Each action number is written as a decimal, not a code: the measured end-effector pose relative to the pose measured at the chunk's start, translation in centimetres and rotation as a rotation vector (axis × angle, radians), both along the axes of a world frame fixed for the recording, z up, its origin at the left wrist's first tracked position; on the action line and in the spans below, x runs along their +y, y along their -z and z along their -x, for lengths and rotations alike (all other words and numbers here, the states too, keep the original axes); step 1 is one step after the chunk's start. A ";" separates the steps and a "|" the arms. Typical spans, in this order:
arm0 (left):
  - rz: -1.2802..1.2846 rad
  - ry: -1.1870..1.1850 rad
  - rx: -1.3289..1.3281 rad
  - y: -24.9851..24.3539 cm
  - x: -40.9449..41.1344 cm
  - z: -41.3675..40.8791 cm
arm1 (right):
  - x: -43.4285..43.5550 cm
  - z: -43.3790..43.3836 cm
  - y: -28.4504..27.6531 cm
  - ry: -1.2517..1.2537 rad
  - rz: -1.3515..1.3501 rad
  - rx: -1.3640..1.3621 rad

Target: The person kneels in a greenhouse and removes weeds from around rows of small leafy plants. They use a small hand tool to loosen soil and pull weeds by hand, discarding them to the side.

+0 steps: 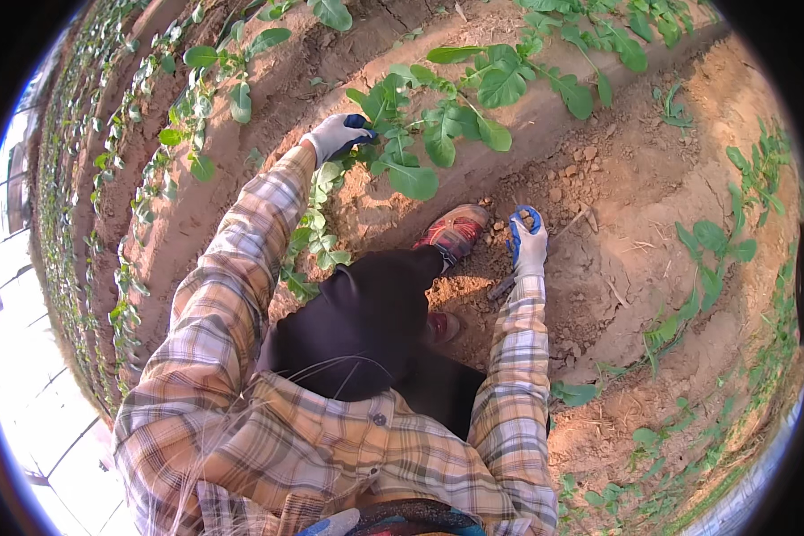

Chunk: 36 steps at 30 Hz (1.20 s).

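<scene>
My left hand [342,137], in a white glove with blue-coated fingers, is at the left end of a row of leafy green seedlings [412,181]. Its fingertips are closed at the leaves, and whether they pinch a stem cannot be told. Over the furrow to the right, my right hand [528,234], in a matching glove, curls its fingers around a brown clod of soil [526,218]. A tool with a dark handle [502,288] lies beneath my right wrist, with a thin shaft reaching toward the upper right; whether the hand touches it is unclear.
My patterned shoe [454,231] stands in the furrow between the hands, beside loose clods [579,164]. More seedling rows run along the left [201,110] and right [710,268]. Dry stalks [618,293] lie on the soil at the right. A bright gridded wall [33,375] borders the far left.
</scene>
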<state>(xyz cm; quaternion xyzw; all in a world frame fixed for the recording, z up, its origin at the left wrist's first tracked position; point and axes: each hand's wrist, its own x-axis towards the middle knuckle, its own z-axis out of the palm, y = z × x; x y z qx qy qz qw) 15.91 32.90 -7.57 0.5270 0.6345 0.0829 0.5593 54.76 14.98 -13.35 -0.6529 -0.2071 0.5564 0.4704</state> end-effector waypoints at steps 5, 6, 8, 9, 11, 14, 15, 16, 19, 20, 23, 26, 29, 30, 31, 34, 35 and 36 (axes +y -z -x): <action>-0.052 -0.001 -0.024 -2.6 -2.5 -0.3 | 2.5 2.8 -4.1 -0.122 -0.018 0.236; -0.068 -0.010 -0.065 -3.2 -3.2 -0.6 | 3.0 3.4 -4.4 -0.133 -0.072 0.283; -0.139 0.004 -0.005 -4.6 -4.9 -1.1 | 4.2 5.3 -5.4 -0.151 -0.162 0.363; -0.195 0.060 0.029 -5.0 -5.6 -1.3 | 4.8 6.0 -6.8 -0.188 -0.128 0.405; -0.232 0.053 0.030 -4.6 -7.1 -0.8 | 6.1 7.9 -9.2 -0.280 -0.054 0.504; -0.447 0.184 0.121 -5.4 -8.6 -2.5 | 8.5 10.8 -10.2 -0.341 -0.118 0.483; -0.533 0.187 0.139 -5.5 -9.3 -2.8 | 9.3 11.6 -10.7 -0.370 -0.119 0.474; -0.545 0.239 0.173 -6.0 -9.7 -3.0 | 10.1 12.4 -11.4 -0.402 -0.148 0.507; -0.618 0.392 0.333 -5.5 -11.3 -3.1 | 12.5 14.7 -13.2 -0.460 -0.110 0.539; -0.628 0.418 0.374 -5.3 -11.6 -3.2 | 13.4 15.4 -13.8 -0.484 -0.109 0.552; -0.622 0.480 0.479 -5.8 -12.4 -4.3 | 15.5 17.5 -13.9 -0.657 -0.159 0.480; -0.635 0.494 0.499 -5.8 -12.9 -5.1 | 17.4 21.1 -7.7 -0.841 -0.213 0.221; -0.576 0.453 0.509 -4.9 -14.0 -4.7 | 16.2 24.0 -8.4 -1.036 -0.247 -0.415; -0.564 0.464 0.541 -4.9 -14.1 -4.9 | 16.0 24.5 -8.3 -1.131 -0.203 -0.540; -0.503 0.456 0.499 -5.0 -14.0 -4.9 | 15.5 24.9 -8.4 -1.198 -0.148 -0.670; -0.456 0.483 0.511 -5.8 -13.9 -5.4 | 14.6 24.5 -6.9 -1.290 -0.290 -0.784; -0.394 0.505 0.523 -6.2 -13.7 -5.6 | 14.6 24.3 -6.4 -1.274 -0.287 -0.704; -0.334 0.524 0.534 -6.5 -13.6 -5.8 | 14.8 24.0 -5.8 -1.257 -0.283 -0.626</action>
